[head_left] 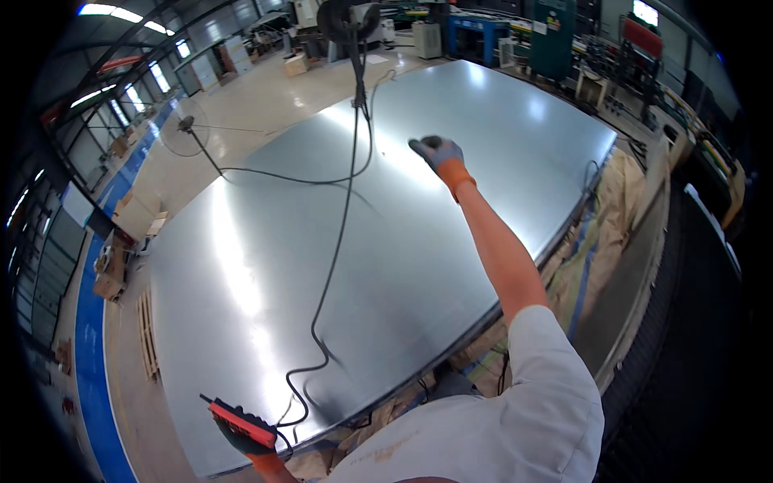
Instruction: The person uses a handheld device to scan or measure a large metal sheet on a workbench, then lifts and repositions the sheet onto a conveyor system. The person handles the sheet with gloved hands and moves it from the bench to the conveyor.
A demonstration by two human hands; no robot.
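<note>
A large shiny metal sheet (394,249) lies flat in front of me, its near edge close to my body. My left hand (241,441), in a dark glove with an orange cuff, is closed around a red and black handheld control pendant (244,424) over the sheet's near left corner. A black cable (342,241) runs up from near the pendant to overhead. My right hand (441,154), in a grey glove with an orange cuff, reaches out over the sheet's far half. Its fingers are loosely bent and apart, with nothing visible in them.
Overhead hangs a dark round hoist part (348,20). A standing fan (187,125) is beyond the sheet's left edge. Brown wrapping (616,193) lies along the right edge, beside a grey rail (628,298). Cardboard boxes (111,270) and a blue floor stripe (90,346) are left.
</note>
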